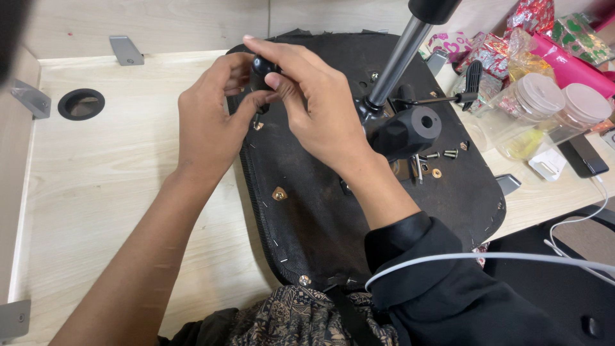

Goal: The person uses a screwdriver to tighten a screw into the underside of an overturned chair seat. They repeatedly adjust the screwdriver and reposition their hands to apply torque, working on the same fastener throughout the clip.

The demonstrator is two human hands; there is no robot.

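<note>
An upturned black chair seat [320, 211] lies on the light wooden desk [96, 192], its underside facing up. My left hand [208, 122] and my right hand [314, 106] meet over the seat's far left edge, both closed on a small black knob-like part [261, 65]. What sits under the fingers is hidden. A metal gas-lift column [400, 57] rises from the black seat mechanism [403, 131] just right of my right hand. Loose screws [442, 154] and a brass washer [436, 173] rest on the seat beside the mechanism.
A black lever [448, 97] sticks out toward clear plastic jars [538, 102] and shiny wrapped gifts [512, 38] at the right. A dark phone [583, 156] with a white cable lies nearby. A round cable hole [81, 104] and grey metal brackets [126, 50] are at the desk's left.
</note>
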